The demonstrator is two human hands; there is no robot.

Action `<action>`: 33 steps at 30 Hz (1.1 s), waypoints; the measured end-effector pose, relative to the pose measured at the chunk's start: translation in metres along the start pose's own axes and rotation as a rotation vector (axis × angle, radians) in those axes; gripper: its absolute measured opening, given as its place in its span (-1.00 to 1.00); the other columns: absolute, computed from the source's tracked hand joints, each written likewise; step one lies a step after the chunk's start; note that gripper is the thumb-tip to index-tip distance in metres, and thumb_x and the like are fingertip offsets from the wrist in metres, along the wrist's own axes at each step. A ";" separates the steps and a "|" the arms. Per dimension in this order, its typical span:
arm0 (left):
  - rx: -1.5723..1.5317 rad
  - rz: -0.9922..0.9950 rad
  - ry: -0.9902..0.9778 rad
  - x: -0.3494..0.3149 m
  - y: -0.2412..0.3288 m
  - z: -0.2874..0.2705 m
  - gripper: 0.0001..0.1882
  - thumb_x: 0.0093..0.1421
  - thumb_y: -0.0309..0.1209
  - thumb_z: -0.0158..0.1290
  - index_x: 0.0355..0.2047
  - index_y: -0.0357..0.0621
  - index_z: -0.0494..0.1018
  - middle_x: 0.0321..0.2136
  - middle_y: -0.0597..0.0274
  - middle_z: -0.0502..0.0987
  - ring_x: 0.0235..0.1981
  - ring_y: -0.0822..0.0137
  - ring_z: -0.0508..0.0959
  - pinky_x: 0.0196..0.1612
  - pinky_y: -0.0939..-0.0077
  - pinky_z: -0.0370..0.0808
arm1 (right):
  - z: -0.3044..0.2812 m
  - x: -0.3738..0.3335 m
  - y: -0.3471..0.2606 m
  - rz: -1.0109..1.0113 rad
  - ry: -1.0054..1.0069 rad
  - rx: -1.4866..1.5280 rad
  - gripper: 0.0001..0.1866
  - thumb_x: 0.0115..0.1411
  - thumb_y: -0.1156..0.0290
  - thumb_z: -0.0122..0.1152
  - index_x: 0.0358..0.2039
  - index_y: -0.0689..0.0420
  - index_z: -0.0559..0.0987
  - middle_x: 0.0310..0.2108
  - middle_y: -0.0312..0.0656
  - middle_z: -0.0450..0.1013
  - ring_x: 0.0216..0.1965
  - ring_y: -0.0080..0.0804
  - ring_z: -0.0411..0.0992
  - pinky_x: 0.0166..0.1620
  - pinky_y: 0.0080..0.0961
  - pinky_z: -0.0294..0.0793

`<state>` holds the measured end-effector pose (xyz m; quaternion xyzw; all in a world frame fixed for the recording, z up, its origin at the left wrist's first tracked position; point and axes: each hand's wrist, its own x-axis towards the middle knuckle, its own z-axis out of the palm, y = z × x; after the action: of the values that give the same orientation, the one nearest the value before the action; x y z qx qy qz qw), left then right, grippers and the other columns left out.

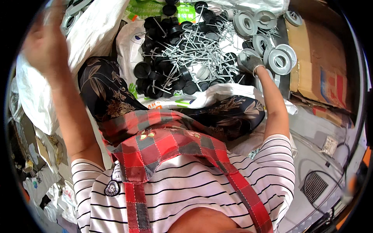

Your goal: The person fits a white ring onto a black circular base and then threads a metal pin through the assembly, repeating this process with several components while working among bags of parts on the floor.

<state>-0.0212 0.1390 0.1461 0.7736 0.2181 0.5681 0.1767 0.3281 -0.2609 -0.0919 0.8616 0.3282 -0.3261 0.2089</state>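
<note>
R hand (248,62), gloved, on grey disc (280,60); L hand (44,40) raised, blurred.

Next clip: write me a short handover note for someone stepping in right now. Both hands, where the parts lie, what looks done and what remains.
Left hand: raised high at the left, blurred, over a white sack; whether it holds anything cannot be told.
Right hand: gloved, reaching into the grey plastic discs at the right edge of the pile, touching them.
Parts: metal pins with black caps lie heaped on a white sheet over the lap; grey discs sit to the right, beside a cardboard box.
Done: cannot be judged from this view.
Left: a large loose pile of pins and discs.
</note>
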 end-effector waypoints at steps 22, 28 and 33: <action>-0.276 -0.931 -1.086 -0.242 0.050 0.163 -0.49 -0.02 -0.29 0.18 -0.11 -0.37 0.40 -0.39 0.13 0.55 -0.39 0.30 0.54 -0.25 0.45 0.47 | 0.025 0.096 -0.013 -0.211 0.451 0.083 -0.64 0.20 0.26 -0.19 -0.18 0.20 0.50 -0.16 0.02 0.45 -0.09 -0.12 0.41 -0.03 -0.36 0.36; -0.097 -0.681 -0.946 -0.213 0.036 0.132 -0.36 -0.05 -0.25 0.23 0.00 -0.34 0.32 -0.35 0.16 0.54 -0.35 0.40 0.50 -0.20 0.54 0.42 | 0.066 0.121 0.000 0.009 -0.095 0.216 -0.57 0.00 0.09 0.12 -0.37 0.27 0.57 -0.38 0.08 0.50 -0.32 -0.09 0.48 -0.22 -0.30 0.43; -0.607 -1.335 -0.815 -0.210 0.044 0.131 -0.62 0.10 -0.24 0.10 -0.18 -0.27 0.41 -0.40 0.23 0.51 -0.35 0.41 0.49 -0.26 0.49 0.44 | -0.008 0.024 -0.053 -0.317 0.313 0.166 -0.56 -0.10 0.04 0.21 -0.37 0.16 0.56 -0.33 0.03 0.47 -0.23 -0.06 0.42 -0.16 -0.28 0.39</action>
<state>0.0557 -0.0142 -0.0372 0.5456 0.3868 0.0545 0.7415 0.3081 -0.2088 -0.1111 0.8535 0.4597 -0.2434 0.0300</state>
